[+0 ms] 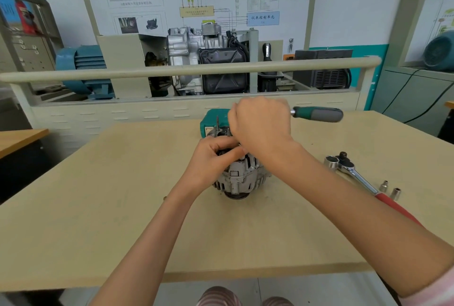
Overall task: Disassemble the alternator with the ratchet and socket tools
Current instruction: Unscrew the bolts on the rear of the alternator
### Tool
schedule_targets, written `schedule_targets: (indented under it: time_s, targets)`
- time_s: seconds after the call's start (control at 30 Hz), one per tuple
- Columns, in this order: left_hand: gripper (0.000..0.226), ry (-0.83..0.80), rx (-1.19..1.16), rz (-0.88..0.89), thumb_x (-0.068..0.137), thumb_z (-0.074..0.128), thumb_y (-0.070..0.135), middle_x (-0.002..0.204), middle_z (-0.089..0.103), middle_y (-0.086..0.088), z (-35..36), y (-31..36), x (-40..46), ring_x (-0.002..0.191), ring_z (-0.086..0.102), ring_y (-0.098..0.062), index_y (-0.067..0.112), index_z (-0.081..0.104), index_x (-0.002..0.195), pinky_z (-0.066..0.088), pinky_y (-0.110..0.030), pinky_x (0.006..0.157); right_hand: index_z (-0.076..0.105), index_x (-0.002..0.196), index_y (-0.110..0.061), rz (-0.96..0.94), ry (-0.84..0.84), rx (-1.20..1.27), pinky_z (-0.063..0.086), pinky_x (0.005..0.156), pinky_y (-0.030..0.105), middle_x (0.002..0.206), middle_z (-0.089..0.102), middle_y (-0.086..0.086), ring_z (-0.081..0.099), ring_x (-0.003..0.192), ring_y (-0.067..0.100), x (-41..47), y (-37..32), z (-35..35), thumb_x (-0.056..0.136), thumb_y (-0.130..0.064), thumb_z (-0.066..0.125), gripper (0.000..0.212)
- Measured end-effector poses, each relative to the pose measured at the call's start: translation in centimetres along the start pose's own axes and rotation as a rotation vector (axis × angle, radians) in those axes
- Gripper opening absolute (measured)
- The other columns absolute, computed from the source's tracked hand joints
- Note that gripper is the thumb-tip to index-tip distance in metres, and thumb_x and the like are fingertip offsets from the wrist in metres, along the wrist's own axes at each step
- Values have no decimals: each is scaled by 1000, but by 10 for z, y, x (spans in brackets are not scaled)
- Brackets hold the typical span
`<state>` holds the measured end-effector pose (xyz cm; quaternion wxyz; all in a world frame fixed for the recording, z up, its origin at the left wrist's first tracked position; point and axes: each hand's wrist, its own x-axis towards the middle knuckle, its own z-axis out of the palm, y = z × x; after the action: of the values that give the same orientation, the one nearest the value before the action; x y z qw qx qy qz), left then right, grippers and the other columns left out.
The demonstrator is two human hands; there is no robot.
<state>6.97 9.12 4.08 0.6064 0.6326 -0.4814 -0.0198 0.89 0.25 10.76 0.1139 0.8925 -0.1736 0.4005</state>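
Two hands are at work on the alternator (239,175), which stands mid-table (98,195). The left hand (211,158) is curled round its upper housing; the right hand (260,123) is closed on a green-handled ratchet (317,114), its head hidden, probably seated on a top fastener. The unit is judged heavy, rigid metal, best gripped by the ribbed body. Its long axis runs upright, pulley end down; the ratchet handle points rightward. A red-handled ratchet (356,173) lies nearby.

Bare table (98,195) left of alternator (239,180); right side obstructed: ratchet (353,173), two small sockets (390,190); green box (213,121) close behind.
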Motion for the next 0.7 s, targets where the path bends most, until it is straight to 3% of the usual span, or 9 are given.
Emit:
schedule_targets:
  time_s: [0.13,0.2,0.27,0.37,0.43,0.53,0.57,0.63,0.7]
  targets:
    - [28,-17,29,-13,90,58,8,84,70,-14,-2,1,-2,79,60,-22,30,72,81,46,-37,72,46,64,-13,-201,-29,417,32,75,34,53,37,-6,42,58,18,6,4,5,96,-22,40,34]
    - [16,-59,35,-24,90,56,18,84,60,-33,-3,2,-2,74,51,-23,13,70,84,36,-34,69,52,60,-6,-247,-74,753,33,72,28,56,45,-3,46,60,16,8,7,8,95,-14,47,36]
    - [22,-73,43,-10,89,56,22,82,57,-35,-5,2,-2,73,48,-21,3,67,86,34,-32,68,59,61,-1,-257,-85,972,36,68,22,61,48,-1,47,64,9,7,10,12,93,-5,49,34]
    - [16,-50,21,0,90,58,11,84,59,-35,-5,1,-1,75,49,-20,-2,69,88,37,-32,68,60,62,0,-195,-80,1118,39,71,27,64,49,2,47,67,10,4,9,12,92,0,47,33]
    - [14,-29,12,-20,88,59,3,75,62,-29,-5,-2,0,73,49,-19,2,72,82,37,-31,65,59,66,-2,-153,-20,958,38,74,33,66,50,4,47,67,15,2,4,12,94,-6,46,31]
    - [50,20,49,-40,85,59,-5,55,63,12,-3,-6,2,59,51,-7,33,70,56,38,-22,56,58,88,-9,0,66,161,28,74,34,83,59,6,47,74,22,-6,-8,14,95,-20,42,21]
    - [57,16,68,-40,84,57,-8,49,58,17,-2,-6,2,52,45,0,37,66,49,34,-15,52,57,92,-9,45,70,24,24,72,34,86,61,6,44,73,22,-8,-13,12,94,-19,42,18]
    - [61,8,82,-54,85,54,-9,44,53,18,1,-4,0,47,41,2,37,62,46,29,-11,48,55,94,-10,53,72,15,25,74,35,87,59,5,47,76,23,-10,-17,8,94,-19,41,17]
    - [52,20,71,-59,87,56,-4,56,64,10,1,-1,0,59,53,-4,35,67,55,39,-18,56,55,90,-11,-1,69,187,26,79,35,84,55,3,50,81,23,-5,-10,10,95,-21,38,21]
